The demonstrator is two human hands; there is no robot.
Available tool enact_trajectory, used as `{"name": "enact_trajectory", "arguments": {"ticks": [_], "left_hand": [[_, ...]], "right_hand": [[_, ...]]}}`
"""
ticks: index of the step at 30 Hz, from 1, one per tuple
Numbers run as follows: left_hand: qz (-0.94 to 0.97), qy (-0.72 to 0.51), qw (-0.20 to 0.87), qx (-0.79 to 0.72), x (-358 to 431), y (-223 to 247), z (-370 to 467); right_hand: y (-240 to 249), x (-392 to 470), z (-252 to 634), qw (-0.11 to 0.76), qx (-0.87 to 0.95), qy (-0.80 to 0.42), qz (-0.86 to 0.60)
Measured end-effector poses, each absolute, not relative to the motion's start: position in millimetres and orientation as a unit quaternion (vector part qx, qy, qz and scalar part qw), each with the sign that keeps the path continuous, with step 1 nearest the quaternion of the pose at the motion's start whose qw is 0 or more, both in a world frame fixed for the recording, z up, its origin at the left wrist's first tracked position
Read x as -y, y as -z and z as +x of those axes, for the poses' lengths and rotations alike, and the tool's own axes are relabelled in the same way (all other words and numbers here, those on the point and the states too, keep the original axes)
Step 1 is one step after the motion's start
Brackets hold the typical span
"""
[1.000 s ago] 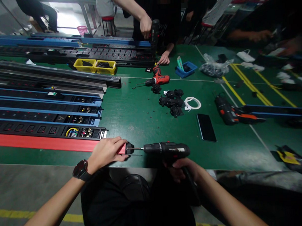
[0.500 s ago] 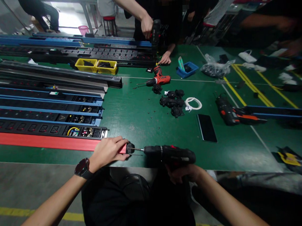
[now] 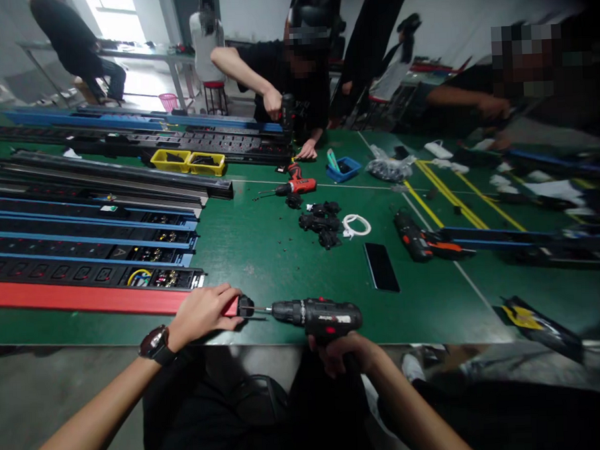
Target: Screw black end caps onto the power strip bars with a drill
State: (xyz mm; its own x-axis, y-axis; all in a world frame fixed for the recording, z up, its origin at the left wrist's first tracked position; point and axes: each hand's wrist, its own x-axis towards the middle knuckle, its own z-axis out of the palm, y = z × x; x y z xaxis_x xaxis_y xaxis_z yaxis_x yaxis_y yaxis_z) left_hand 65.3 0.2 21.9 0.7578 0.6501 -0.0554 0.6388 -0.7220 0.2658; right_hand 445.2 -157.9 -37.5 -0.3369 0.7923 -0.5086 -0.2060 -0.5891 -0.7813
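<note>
My left hand (image 3: 207, 313) is wrapped round the right end of a long red rail (image 3: 109, 299), its fingers beside a black end piece (image 3: 244, 306). That piece sits on the rail's end. In my right hand (image 3: 342, 351) is a black cordless drill (image 3: 324, 317), gripped by its handle and lying level above the table's front edge. The drill's long thin bit points left and meets the black end piece. Whether a screw sits at its tip is too small to tell. A dark power strip (image 3: 73, 273) with sockets lies just behind the red rail.
A phone (image 3: 381, 268), black clamp-like parts (image 3: 320, 221), a white cable coil (image 3: 356, 225) and an orange drill (image 3: 301, 185) lie on the green table (image 3: 261, 253). Yellow bins (image 3: 170, 160) stand farther back. Across the table a co-worker (image 3: 293, 79) holds another drill.
The view has tilted up and shifted right, so the table things appear lower and further left. Both hands keep their holds, with the drill bit still at the end piece.
</note>
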Motion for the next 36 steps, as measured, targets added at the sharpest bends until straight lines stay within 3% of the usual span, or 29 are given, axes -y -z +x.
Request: {"name": "enact_trajectory", "arguments": {"ticks": [3, 11, 36], "left_hand": [[0.93, -0.03, 0.129, -0.344, 1.3, -17.5, 64.0], [0.923, -0.071, 0.149, -0.348, 0.1, 4.3, 58.2], [0.91, -0.06, 0.16, -0.378, 0.1, 17.4, 57.5]], "right_hand": [[42.4, 161.9, 451.0, 0.372, 0.236, -0.837, -0.324], [68.5, 126.6, 449.6, 0.53, 0.146, -0.824, -0.139], [61.6, 114.3, 444.9, 0.496, 0.041, -0.852, -0.165]]}}
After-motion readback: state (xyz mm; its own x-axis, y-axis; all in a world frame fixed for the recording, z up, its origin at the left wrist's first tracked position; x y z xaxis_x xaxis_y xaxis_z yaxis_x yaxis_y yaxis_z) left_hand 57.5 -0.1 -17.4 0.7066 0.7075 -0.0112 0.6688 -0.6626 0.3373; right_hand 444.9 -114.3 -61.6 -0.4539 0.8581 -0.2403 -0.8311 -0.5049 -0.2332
